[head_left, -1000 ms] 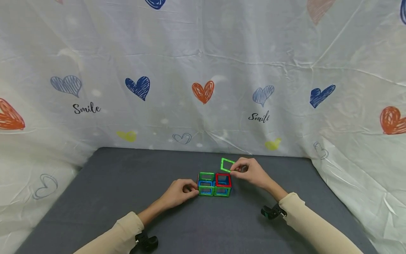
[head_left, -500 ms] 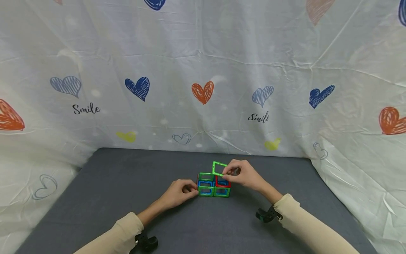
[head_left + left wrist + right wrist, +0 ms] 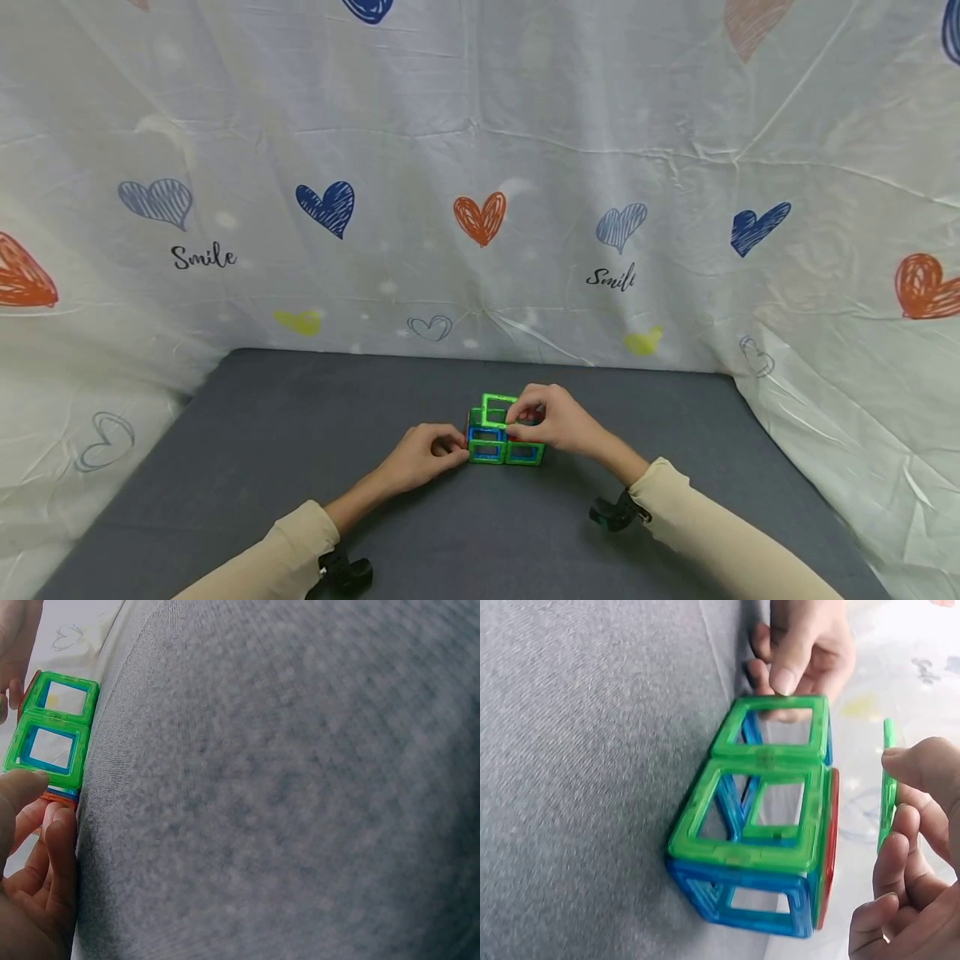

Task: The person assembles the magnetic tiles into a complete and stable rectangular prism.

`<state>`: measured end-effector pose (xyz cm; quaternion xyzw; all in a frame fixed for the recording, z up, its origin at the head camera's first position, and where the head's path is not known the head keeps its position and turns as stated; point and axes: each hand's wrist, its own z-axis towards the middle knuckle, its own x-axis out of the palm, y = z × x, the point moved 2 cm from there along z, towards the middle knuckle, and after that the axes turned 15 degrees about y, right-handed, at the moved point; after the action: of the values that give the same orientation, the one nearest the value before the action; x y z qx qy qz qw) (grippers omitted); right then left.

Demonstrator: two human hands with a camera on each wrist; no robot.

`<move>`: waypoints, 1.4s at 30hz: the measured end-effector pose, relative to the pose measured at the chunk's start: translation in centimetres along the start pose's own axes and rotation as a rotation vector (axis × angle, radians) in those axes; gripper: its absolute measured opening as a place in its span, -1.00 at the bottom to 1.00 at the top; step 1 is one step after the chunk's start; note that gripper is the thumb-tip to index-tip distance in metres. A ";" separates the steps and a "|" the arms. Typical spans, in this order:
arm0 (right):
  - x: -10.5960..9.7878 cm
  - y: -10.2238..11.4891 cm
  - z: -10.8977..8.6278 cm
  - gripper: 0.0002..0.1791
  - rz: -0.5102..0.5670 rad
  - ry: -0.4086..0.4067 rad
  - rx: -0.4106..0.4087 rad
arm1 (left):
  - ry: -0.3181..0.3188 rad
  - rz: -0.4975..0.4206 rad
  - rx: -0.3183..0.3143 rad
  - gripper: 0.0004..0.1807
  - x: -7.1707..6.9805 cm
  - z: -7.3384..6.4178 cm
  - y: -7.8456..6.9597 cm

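Two joined cubes of magnetic tiles (image 3: 506, 452) stand on the table, with green front squares and blue squares behind and at the right end. A red tile (image 3: 829, 847) lies on top of the right cube, mostly covered by my right hand in the head view. My left hand (image 3: 420, 456) grips the left end of the cubes, thumb at the green front and fingers round the reddish end. Above the left cube, my right hand (image 3: 555, 421) pinches a loose green square magnetic tile (image 3: 889, 780) between thumb and fingers. The right wrist view shows that tile edge-on, apart from the cubes.
A dark grey cloth covers the table (image 3: 337, 392). Behind it hangs a white curtain (image 3: 405, 275) printed with hearts. Each wrist carries a black camera mount, the left mount (image 3: 347, 575) near the front of the table and the right mount (image 3: 617, 512) further back.
My right hand has carried the green tile left and lower, from beyond the right cube to over the left one. The left hand and the cubes have stayed in place.
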<state>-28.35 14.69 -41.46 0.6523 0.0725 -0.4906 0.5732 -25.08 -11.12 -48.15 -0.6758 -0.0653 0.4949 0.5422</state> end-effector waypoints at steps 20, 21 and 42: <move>1.0 0.5 1.3 -0.96 -0.063 0.107 0.049 | 0.016 0.005 -0.007 -0.89 0.2 0.3 -0.5; 1.0 0.5 1.3 -0.97 -0.064 0.112 0.052 | 0.017 0.004 -0.005 -0.88 0.2 0.3 -0.5; -2.1 -3.4 -4.3 -0.61 0.105 -0.047 0.095 | -0.053 -0.198 -0.083 -0.62 -1.1 -0.3 0.1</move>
<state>-29.28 20.29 -42.83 0.6700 0.0015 -0.4781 0.5679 -25.39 -12.06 -47.59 -0.6745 -0.1664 0.4537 0.5581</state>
